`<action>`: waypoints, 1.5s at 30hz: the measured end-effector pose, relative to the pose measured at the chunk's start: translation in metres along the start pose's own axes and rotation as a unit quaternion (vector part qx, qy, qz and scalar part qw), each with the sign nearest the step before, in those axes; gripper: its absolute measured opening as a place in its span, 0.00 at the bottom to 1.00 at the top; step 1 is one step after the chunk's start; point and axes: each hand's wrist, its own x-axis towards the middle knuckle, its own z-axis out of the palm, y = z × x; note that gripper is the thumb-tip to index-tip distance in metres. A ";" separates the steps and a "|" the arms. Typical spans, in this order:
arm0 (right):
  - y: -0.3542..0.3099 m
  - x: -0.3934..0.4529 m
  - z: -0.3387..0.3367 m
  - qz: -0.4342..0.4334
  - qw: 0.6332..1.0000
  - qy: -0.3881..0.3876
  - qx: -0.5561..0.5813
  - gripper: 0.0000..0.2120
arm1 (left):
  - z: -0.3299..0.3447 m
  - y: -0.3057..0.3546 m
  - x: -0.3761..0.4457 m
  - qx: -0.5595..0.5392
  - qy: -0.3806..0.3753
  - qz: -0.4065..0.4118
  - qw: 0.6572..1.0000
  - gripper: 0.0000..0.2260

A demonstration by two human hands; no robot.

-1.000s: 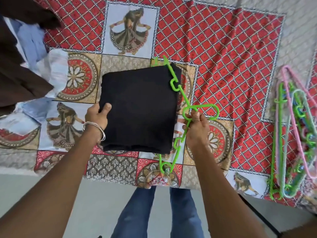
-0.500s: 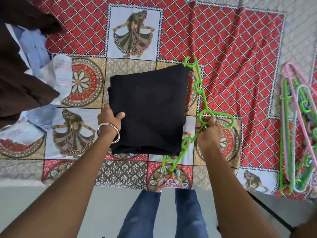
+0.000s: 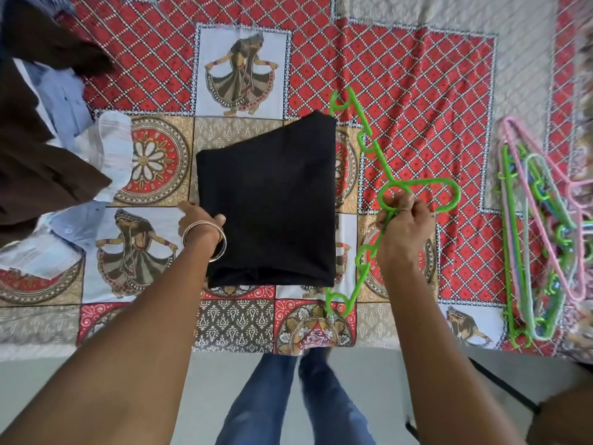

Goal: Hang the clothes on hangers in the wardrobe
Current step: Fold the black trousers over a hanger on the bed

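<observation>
Left hand (image 3: 200, 221) gripping the folded black garment (image 3: 269, 203) — right hand (image 3: 402, 226) clasped round the green hanger (image 3: 373, 149)

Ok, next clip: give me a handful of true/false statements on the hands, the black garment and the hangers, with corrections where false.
1. The right hand grips the green hanger. True.
2. The left hand lies flat on the bedspread, holding nothing. False: it holds the left edge of the folded black garment.
3. The black garment is draped over the green hanger's bar. True, as far as the view shows.
4. The spare hangers lie at the left beside the brown clothes. False: they lie at the right of the bedspread.
5. The spare hangers are all green. False: pink and pale ones are among them.
</observation>
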 end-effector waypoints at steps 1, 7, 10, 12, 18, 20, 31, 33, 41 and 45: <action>-0.011 -0.010 0.000 -0.018 1.000 -0.006 -0.009 0.13 | -0.005 -0.002 -0.004 0.033 -0.010 0.003 0.999 0.28; -0.069 -0.047 0.006 -0.059 0.994 -0.097 -0.004 0.10 | -0.039 0.008 -0.049 0.105 0.017 0.064 0.992 0.30; -0.095 -0.064 0.009 -0.102 0.987 -0.122 -0.035 0.12 | -0.071 0.043 -0.082 0.071 0.060 0.210 0.973 0.24; -0.132 -0.086 0.000 -0.134 0.979 -0.145 -0.055 0.11 | -0.110 0.075 -0.126 0.028 0.094 0.346 0.933 0.21; -0.224 -0.110 -0.033 -0.235 0.925 -0.240 -0.177 0.13 | -0.196 0.152 -0.215 -0.031 0.157 0.576 0.802 0.16; -0.267 -0.130 -0.069 -0.273 0.907 -0.243 -0.207 0.15 | -0.222 0.159 -0.260 0.006 0.129 0.616 0.777 0.13; -0.427 -0.242 -0.277 -0.456 0.849 0.006 -0.267 0.07 | -0.277 0.118 -0.519 -0.062 -0.315 0.630 0.707 0.12; -0.438 -0.247 -0.278 -0.451 0.866 -0.012 -0.216 0.06 | -0.273 0.117 -0.536 -0.102 -0.366 0.610 0.695 0.11; -0.481 -0.352 -0.449 -0.361 0.926 0.026 -0.109 0.12 | -0.255 0.032 -0.724 -0.080 -0.549 0.575 0.601 0.09; -0.479 -0.388 -0.515 -0.360 0.918 0.142 -0.085 0.08 | -0.247 -0.008 -0.775 0.029 -0.597 0.611 0.519 0.11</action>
